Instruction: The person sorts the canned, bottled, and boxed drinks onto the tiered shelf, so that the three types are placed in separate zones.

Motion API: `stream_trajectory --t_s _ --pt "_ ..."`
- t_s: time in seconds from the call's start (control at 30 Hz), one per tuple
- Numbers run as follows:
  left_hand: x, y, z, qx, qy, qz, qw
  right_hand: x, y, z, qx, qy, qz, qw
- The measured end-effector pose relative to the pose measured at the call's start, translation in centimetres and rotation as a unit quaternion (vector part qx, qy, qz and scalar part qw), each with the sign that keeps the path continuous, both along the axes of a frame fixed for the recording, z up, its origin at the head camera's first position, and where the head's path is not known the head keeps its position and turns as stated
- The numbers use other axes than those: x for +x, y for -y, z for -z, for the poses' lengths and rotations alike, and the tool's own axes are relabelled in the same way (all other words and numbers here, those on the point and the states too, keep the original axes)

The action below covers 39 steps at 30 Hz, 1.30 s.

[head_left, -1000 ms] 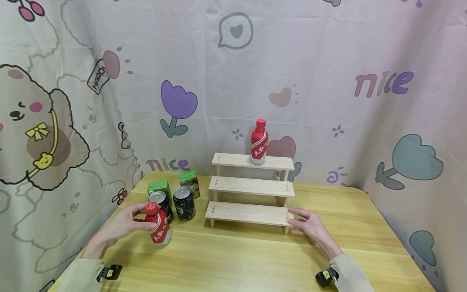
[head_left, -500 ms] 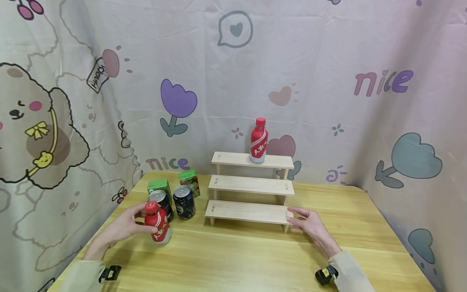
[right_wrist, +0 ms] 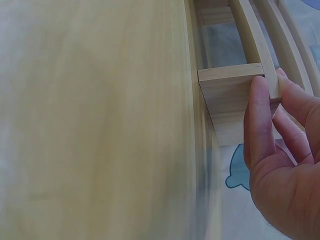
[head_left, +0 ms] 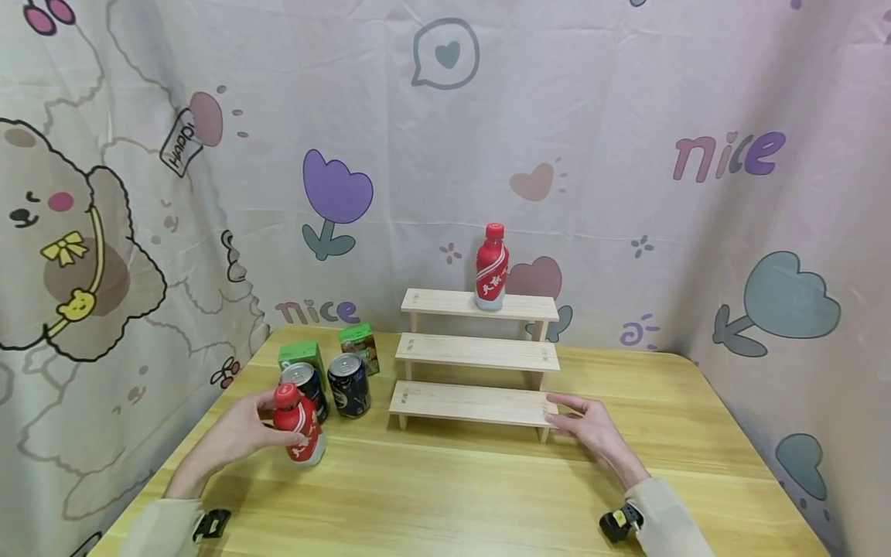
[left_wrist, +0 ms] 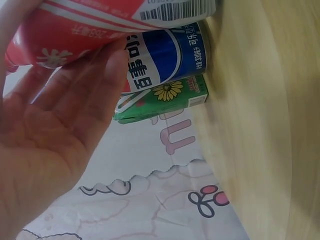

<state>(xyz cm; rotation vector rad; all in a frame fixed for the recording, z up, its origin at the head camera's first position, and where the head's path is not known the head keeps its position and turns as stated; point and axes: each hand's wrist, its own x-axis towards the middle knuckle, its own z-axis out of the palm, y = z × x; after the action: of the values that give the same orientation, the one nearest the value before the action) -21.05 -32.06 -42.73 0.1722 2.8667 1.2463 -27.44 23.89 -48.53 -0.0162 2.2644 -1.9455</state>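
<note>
My left hand [head_left: 240, 429] holds a red-capped bottle [head_left: 295, 418] with a red and white label, thumb across its front and fingers behind. Its base is on or just over the table, which I cannot tell. Just behind it are two dark blue cola cans [head_left: 349, 385] and two green drink cartons [head_left: 359, 348]; one can shows its blue label [left_wrist: 187, 52] in the left wrist view. At the right end of a three-step wooden shelf [head_left: 473, 404], my right hand [head_left: 592, 425] pinches the lowest board between thumb and fingers [right_wrist: 260, 120]. A matching red bottle [head_left: 492, 271] stands upright on the top step.
The pale wooden table [head_left: 445, 495] runs in front of the shelf and to both sides. Printed cloth curtain [head_left: 431, 155] hangs behind and at the left and right. A small black camera [head_left: 212, 524] is strapped to each wrist.
My left thumb has slid slightly further across the front of the bottle. The bottle and my right hand hold their places, while the head view has shifted a little.
</note>
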Motion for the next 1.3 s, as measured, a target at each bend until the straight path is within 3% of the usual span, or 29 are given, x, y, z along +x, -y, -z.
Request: stream_trajectory --t_s 0.13,0.4,0.57,0.83,1.3 --pt "0.0 -0.2 -0.4 -0.005 -0.014 -0.002 0.9999 0.0 0.0 0.0 0.000 -0.002 -0.003 1.0000" --pt "0.1 -0.6 -2.2 0.026 -0.075 0.012 0.9967 0.0 0.0 -0.1 0.010 -0.001 0.002 0.9999" --pt "-0.2 -0.8 -3.1 0.048 -0.074 0.029 0.9957 0.0 0.0 -0.1 0.002 0.000 0.001 1.0000" --pt "-0.5 -1.7 -4.4 0.053 -0.079 0.006 0.9955 -0.1 0.0 -0.1 -0.008 -0.001 -0.002 1.0000" --pt "-2.5 -4.4 -4.3 0.145 -0.120 -0.007 0.9822 0.0 0.0 0.0 0.014 -0.007 0.000 0.9999"
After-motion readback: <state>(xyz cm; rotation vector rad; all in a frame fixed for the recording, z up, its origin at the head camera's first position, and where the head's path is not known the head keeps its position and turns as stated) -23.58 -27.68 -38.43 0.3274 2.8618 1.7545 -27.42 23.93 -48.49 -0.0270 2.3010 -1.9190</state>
